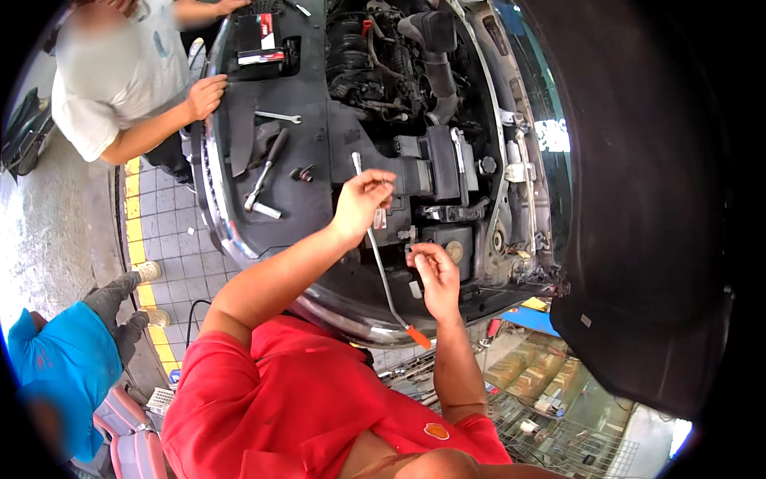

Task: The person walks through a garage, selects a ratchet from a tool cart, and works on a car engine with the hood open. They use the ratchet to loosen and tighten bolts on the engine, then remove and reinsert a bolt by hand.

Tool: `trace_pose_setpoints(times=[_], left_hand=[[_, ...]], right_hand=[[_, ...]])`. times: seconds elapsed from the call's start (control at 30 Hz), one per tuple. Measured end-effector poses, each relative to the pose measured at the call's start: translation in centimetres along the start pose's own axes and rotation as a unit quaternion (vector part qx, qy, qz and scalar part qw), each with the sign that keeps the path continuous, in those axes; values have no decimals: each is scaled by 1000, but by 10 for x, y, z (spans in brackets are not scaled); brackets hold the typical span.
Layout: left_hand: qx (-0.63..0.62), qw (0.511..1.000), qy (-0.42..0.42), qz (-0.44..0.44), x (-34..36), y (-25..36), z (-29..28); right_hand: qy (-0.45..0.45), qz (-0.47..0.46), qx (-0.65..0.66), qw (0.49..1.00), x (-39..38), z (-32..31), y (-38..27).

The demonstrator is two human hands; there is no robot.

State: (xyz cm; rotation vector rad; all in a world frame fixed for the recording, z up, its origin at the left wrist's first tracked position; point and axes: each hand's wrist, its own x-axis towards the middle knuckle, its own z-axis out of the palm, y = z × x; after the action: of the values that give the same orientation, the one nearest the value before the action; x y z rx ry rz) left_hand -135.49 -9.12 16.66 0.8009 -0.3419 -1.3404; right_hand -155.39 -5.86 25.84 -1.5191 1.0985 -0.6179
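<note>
Both of my hands are over the near side of an open engine bay. My left hand (365, 206) has its thumb and fingertips drawn together in a pinch; whatever they hold is too small to name. To its right and nearer me, my right hand (439, 279) has curled fingers, and a small dark bit shows at the fingertips. A long thin metal rod with an orange handle (418, 336) runs from beneath my left hand toward the near edge of the car. Just beyond that hand, the end of a silver socket tool (357, 161) shows.
On the black front cover lie a ratchet (267, 172), a wrench (278, 116) and a boxed part (259, 36). Another ratchet (458, 149) rests by the battery area. A co-worker's hand (207, 97) touches the bumper. The raised hood (638, 199) stands at right.
</note>
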Motion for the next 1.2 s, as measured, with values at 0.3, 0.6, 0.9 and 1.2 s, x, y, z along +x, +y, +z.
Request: trace_pose_setpoints(times=[0.3, 0.6, 0.9, 1.2], left_hand=[[49, 982, 161, -83, 246, -51, 2], [247, 889, 346, -167, 413, -165, -67], [409, 778, 464, -110, 449, -193, -68], [313, 846, 423, -85, 457, -213, -89]], right_hand=[[-13, -73, -274, 959, 250, -65, 66], [-74, -38, -402, 912, 470, -56, 169], [-173, 70, -567, 802, 524, -31, 224], [-79, -8, -561, 824, 522, -34, 211]])
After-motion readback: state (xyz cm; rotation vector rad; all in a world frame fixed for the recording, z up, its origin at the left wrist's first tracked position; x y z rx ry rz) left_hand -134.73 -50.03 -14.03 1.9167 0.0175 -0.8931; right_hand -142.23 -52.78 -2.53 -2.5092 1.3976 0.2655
